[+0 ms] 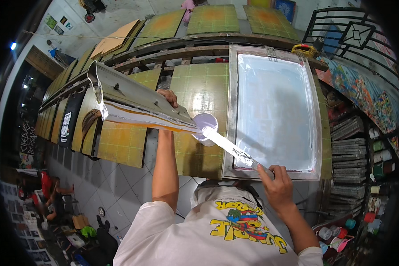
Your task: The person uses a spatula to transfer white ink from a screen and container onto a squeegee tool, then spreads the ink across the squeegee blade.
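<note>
My left hand grips a long screen-printing squeegee, holding it raised and tilted with its right end low. White ink coats its lower edge. That end reaches the rim of a pale plastic tub on a green-gridded printing board. In my right hand is a flat spatula, thickly covered in white ink. Its tip lies over the tub, close to the squeegee's end. To the right, a framed printing screen lies on a board, with white ink along the inner edges of its mesh.
More printing boards line the rack to the left, one bearing a black printed fabric. A yellow tool rests by the screen's top corner. Stacked frames and paint containers stand at right. Another person sits at lower left.
</note>
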### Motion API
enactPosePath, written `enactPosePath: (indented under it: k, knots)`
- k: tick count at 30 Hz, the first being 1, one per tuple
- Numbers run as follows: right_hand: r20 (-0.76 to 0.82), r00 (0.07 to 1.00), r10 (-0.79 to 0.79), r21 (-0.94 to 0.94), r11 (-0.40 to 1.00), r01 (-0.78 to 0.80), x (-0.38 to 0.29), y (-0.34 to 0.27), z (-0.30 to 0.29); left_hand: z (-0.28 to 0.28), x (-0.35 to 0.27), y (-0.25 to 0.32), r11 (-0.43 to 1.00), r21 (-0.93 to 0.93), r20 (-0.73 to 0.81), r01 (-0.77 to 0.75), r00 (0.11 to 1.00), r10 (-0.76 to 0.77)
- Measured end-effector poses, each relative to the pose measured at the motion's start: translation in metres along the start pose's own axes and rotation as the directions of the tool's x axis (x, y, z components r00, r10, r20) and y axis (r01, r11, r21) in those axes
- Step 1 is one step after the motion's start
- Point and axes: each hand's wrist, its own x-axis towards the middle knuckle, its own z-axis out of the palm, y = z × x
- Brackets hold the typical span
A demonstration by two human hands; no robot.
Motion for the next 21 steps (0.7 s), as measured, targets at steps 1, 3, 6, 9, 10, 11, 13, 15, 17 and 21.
enactPosePath:
  k: [1,3,6,9,10,11,13,15,17,21]
  knots:
    - [0.009,1.0,-0.011,-0.005,1.0,0.011,0.0,0.002,-0.003,-0.002,0.001,-0.002,1.0,0.01,0.001,-0.004,1.0,0.004]
    - [0.015,0.999,-0.04,-0.004,0.999,0.04,0.0,0.007,-0.009,-0.004,0.003,-0.004,0.999,0.03,0.005,-0.014,1.0,0.014]
    - [0.002,0.997,-0.081,0.012,0.997,0.081,-0.002,0.014,-0.021,-0.003,0.001,-0.005,1.0,0.005,-0.03,0.004,1.0,-0.004]
    - [-0.026,0.995,-0.095,0.011,0.995,0.095,-0.006,0.015,-0.037,-0.005,0.002,-0.004,1.0,0.006,-0.012,0.001,1.0,-0.001]
    - [-0.043,0.994,-0.097,0.002,0.995,0.097,-0.006,0.015,-0.043,-0.004,0.001,-0.004,1.0,0.006,-0.029,0.005,1.0,-0.005]
    - [-0.06,0.993,-0.099,-0.008,0.995,0.098,-0.006,0.014,-0.049,-0.002,-0.001,-0.005,1.0,0.005,-0.047,0.009,0.999,-0.009]
    - [-0.03,0.995,-0.095,-0.041,0.995,0.094,-0.006,0.014,-0.061,-0.002,0.001,-0.004,1.0,-0.014,-0.041,0.005,0.999,-0.006]
    - [-0.023,0.998,-0.056,0.008,0.998,0.057,-0.005,0.012,-0.073,-0.005,0.002,-0.001,0.999,-0.042,-0.004,-0.002,1.0,0.002]
    - [-0.027,0.999,0.027,0.137,0.99,-0.023,-0.003,0.01,-0.08,-0.005,0.005,0.004,0.999,0.009,-0.027,-0.041,0.999,0.041]
    - [0.091,0.962,0.257,0.58,0.771,-0.261,-0.001,0.005,-0.073,-0.003,0.031,0.029,0.997,-0.023,0.072,-0.078,0.994,0.08]
